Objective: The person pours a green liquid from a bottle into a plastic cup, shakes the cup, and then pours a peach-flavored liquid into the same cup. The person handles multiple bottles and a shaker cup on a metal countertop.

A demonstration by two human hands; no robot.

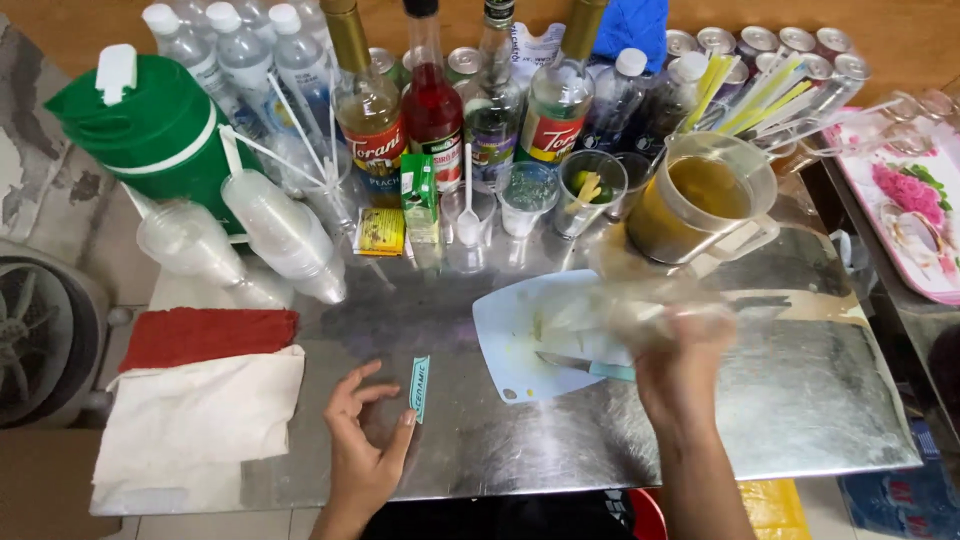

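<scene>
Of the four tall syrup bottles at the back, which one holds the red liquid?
The red syrup bottle, second from the left, between the amber bottle and a clear one. Only it holds deep red liquid; the fourth bottle looks clear.

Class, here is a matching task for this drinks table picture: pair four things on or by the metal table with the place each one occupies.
Things:
1. green cooler jug
2. red cloth
3. pitcher of amber drink
4. pale blue cutting board

Places:
A. far left corner, beside the stacked plastic cups
B. middle of the table, just left of the right hand
C. near left edge, above a white cloth
D. far right, in front of the yellow straws

Pairs: 1-A, 2-C, 3-D, 4-B
</scene>
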